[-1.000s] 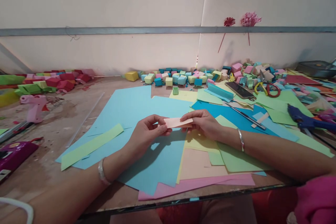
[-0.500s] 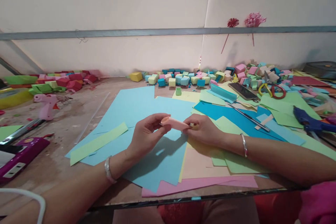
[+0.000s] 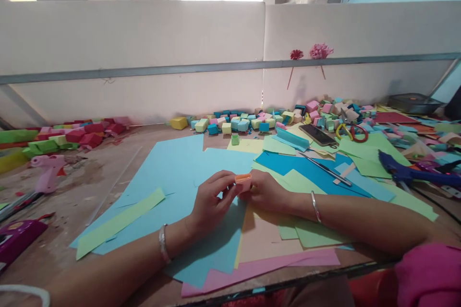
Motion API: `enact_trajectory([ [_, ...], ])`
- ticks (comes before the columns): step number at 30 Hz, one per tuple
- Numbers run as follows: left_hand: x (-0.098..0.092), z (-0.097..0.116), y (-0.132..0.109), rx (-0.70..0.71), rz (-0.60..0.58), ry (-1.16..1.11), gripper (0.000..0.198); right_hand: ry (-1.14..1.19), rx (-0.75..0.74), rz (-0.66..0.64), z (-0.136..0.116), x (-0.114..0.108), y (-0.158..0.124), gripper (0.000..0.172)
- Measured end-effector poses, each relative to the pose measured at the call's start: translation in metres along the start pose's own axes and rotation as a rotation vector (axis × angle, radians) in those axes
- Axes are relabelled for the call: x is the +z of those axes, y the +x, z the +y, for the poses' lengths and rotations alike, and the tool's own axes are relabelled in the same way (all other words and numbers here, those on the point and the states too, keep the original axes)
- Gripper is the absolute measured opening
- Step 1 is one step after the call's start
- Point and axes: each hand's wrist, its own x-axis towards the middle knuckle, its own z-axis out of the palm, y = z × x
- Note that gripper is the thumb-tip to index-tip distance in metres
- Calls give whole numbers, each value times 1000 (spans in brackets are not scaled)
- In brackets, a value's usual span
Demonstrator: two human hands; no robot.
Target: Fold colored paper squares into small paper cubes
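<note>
Change: peach paper (image 3: 243, 184) is turning from lengthwise to end-on, frame centre | Grip: left hand (image 3: 215, 197) and right hand (image 3: 268, 190) are pinching it | Edges: blue sheet (image 3: 176, 163) is spreading leftward; tabletop (image 3: 111, 156) rim is crossing lower right

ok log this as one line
left hand: holding small folded peach paper piece | right hand: holding same piece | below: large light-blue paper sheet
</note>
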Motion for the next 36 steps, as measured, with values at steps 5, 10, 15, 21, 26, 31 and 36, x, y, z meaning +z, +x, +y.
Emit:
enact_trajectory([
  [5,1,-8,-6,65,17,-27,17,-66,-17,21,5,4,3,15],
  [10,-3,-6,-8,73,28,-16,21,-126,-161,226,-4,-6,2,29],
  [15,-3,-7,-6,70,68,20,19,-279,-449,450,-20,-31,-3,34],
  [21,-2,-10,-9,103,41,132,15,-416,-486,415,-33,-31,-5,10],
  [26,-4,-9,-9,140,22,137,15,-436,-459,394,-36,-30,-1,8],
  [31,-3,-8,-9,171,31,105,14,-517,-573,304,-35,-34,3,17],
  [36,-2,-7,-9,163,22,78,15,-487,-564,278,-33,-36,3,17],
])
